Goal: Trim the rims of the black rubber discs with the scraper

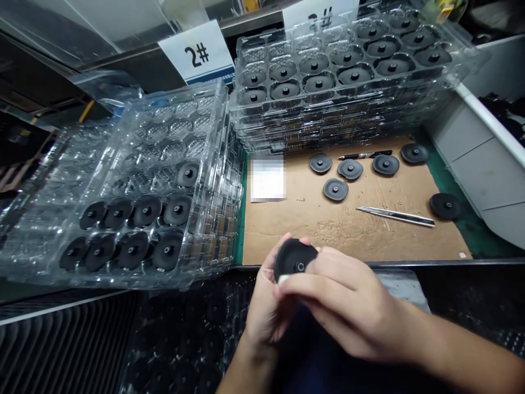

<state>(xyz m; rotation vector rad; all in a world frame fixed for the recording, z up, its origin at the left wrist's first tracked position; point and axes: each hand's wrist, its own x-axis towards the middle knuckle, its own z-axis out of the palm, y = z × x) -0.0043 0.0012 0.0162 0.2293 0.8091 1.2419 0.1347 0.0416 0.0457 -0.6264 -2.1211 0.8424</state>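
A black round disc-like part [292,257] with a small metal stud at its centre is held up in front of me, its face tilted towards the camera. My left hand [266,295] cups it from beneath and behind, fingertips showing over its far rim. From the right, my right hand [356,295] pinches the near edge of the same disc. Something small and white shows at the right thumb tip; what it is I cannot make out. Similar loose discs lie beyond my hands, one nearest [335,189], on a cardboard sheet [295,230].
Clear plastic trays with black discs stand stacked at left [205,219] and at the back [270,126]. On the cardboard rest a craft knife [396,216], a pen [364,155] and a blurred white paper [267,189]. A grey bin wall [476,148] bounds the right.
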